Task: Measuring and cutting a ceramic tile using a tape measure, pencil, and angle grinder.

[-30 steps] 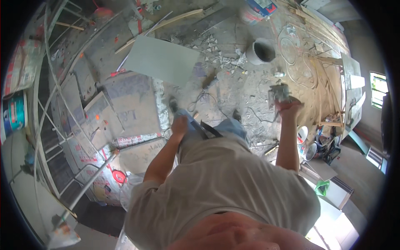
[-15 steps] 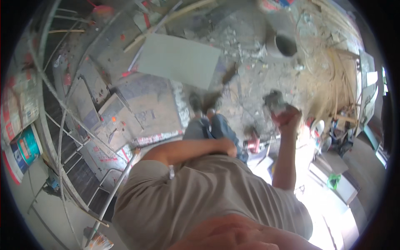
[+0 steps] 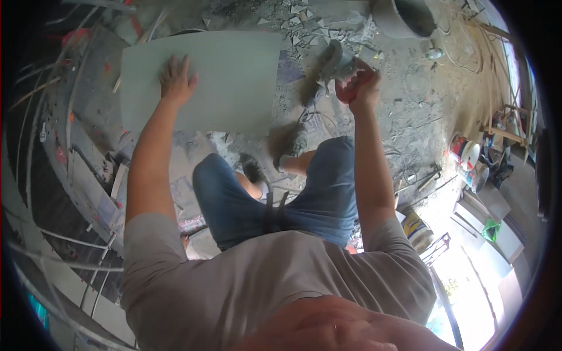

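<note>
On the big pale tile [image 3: 222, 82], your left hand [image 3: 174, 79] lies flat with fingers spread. Just past the tile's right edge, your right hand [image 3: 360, 82] grips a grey power tool [image 3: 331, 61], fingers closed.

Off to my right, a yellow can [image 3: 417, 229] with a dark printed label stands on the floor just beside my right elbow. Farther right, near the wall, sits a round red-and-white container [image 3: 465, 149] beside a bluish one [image 3: 475, 175]. A small green bag [image 3: 492, 229] lies below them.
</note>
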`<state>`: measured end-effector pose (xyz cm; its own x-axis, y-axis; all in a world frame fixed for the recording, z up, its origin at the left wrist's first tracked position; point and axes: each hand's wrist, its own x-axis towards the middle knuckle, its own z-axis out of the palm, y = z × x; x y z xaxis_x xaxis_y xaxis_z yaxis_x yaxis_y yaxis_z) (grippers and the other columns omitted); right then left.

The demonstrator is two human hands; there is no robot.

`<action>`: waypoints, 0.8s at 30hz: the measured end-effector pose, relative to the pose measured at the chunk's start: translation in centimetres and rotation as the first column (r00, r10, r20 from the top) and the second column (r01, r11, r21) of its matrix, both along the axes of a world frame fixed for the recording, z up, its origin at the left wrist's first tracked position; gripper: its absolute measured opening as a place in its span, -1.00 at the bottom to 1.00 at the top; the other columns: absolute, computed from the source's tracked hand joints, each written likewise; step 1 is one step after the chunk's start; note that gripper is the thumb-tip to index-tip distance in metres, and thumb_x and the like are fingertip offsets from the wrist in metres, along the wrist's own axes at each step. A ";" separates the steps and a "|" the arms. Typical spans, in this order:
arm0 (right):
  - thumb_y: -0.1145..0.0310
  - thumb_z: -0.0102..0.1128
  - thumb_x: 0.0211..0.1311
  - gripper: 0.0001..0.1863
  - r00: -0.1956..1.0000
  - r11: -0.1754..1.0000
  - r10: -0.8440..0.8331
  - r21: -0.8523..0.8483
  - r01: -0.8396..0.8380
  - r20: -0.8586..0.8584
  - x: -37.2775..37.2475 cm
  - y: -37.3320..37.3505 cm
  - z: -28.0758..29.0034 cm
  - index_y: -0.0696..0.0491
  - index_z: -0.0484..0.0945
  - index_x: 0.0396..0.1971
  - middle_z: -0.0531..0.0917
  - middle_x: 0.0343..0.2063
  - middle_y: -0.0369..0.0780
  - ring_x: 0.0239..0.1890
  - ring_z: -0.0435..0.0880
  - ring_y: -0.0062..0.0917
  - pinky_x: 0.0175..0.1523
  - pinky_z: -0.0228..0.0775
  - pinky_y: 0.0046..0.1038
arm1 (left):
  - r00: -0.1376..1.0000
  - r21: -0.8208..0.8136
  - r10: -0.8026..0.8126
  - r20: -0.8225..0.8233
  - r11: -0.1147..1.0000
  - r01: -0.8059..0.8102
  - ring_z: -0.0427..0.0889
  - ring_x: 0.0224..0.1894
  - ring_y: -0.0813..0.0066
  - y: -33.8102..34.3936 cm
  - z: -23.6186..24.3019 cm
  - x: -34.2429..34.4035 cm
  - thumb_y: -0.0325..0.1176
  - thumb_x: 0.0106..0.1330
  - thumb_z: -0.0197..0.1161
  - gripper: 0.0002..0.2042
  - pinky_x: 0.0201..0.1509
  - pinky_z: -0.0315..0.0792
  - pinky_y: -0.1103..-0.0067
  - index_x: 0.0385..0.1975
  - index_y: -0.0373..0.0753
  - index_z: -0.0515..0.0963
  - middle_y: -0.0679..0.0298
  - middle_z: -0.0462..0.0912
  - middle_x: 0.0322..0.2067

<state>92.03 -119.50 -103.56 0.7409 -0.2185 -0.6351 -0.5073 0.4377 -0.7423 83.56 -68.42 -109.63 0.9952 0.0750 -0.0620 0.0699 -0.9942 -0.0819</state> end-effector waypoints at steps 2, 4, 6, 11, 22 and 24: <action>-0.10 -0.31 0.50 -0.37 0.989 0.992 -0.124 0.017 0.123 0.084 0.4 1.4 -4.8 0.11 0.63 -0.03 0.63 -0.39 -0.23 -0.45 0.57 -0.47 -0.31 0.52 -0.39 | 0.998 0.163 -0.060 0.030 0.985 0.054 0.07 0.51 -0.06 -0.4 -2.5 0.3 0.00 0.40 0.10 -0.33 0.47 -0.01 -0.10 0.47 -0.05 0.15 -0.07 0.12 0.46; -0.11 -0.25 0.46 -0.42 0.986 0.994 -0.096 0.061 0.088 0.137 2.6 1.3 -8.5 0.10 0.58 -0.13 0.52 -0.47 -0.27 -0.51 0.48 -0.48 -0.36 0.45 -0.40 | 0.951 -0.189 -0.159 0.264 0.958 0.213 -0.04 0.55 -0.02 -0.7 -3.4 0.7 -0.02 0.40 0.08 -0.36 0.47 -0.14 -0.19 0.47 0.01 0.18 0.00 0.08 0.49; -0.06 -0.17 0.43 -0.52 0.986 0.997 0.042 0.052 -0.050 0.159 4.4 2.0 -11.6 0.06 0.54 -0.14 0.41 -0.53 -0.32 -0.51 0.42 -0.50 -0.28 0.48 -0.33 | 0.947 -0.165 -0.163 0.276 0.963 0.214 -0.01 0.55 -0.01 0.4 -3.9 0.5 -0.03 0.39 0.08 -0.37 0.47 -0.13 -0.17 0.46 0.02 0.20 0.03 0.10 0.48; -0.05 -0.15 0.41 -0.53 0.983 0.961 0.171 0.209 -0.181 0.062 2.8 4.2 -7.6 -0.01 0.51 0.02 0.47 -0.44 -0.31 -0.41 0.43 -0.52 -0.05 0.53 -0.03 | 0.947 -0.148 -0.135 0.292 0.972 0.184 0.04 0.53 0.02 1.3 -4.2 0.1 -0.05 0.39 0.09 -0.41 0.48 -0.10 -0.12 0.43 0.02 0.27 0.05 0.14 0.47; 0.50 0.18 0.19 -0.87 0.949 0.970 0.218 -0.153 -0.186 0.229 4.6 5.9 -7.6 0.20 0.56 -0.28 0.56 -0.55 -0.22 -0.54 0.55 -0.50 -0.41 0.58 -0.33 | 0.915 -0.147 -0.135 0.379 0.968 0.204 0.17 0.48 0.04 1.7 -4.6 -0.3 -0.10 0.39 0.10 -0.47 0.50 0.00 0.04 0.37 -0.01 0.35 0.09 0.26 0.43; 0.47 0.16 0.20 -0.87 0.950 0.979 0.180 -0.141 -0.147 0.257 5.3 6.1 -7.3 0.18 0.55 -0.28 0.54 -0.55 -0.23 -0.53 0.55 -0.49 -0.38 0.61 -0.29 | 0.908 -0.140 -0.142 0.394 0.967 0.212 0.19 0.47 0.03 1.6 -4.7 -0.1 -0.11 0.39 0.11 -0.47 0.49 0.02 0.05 0.36 -0.02 0.36 0.09 0.27 0.42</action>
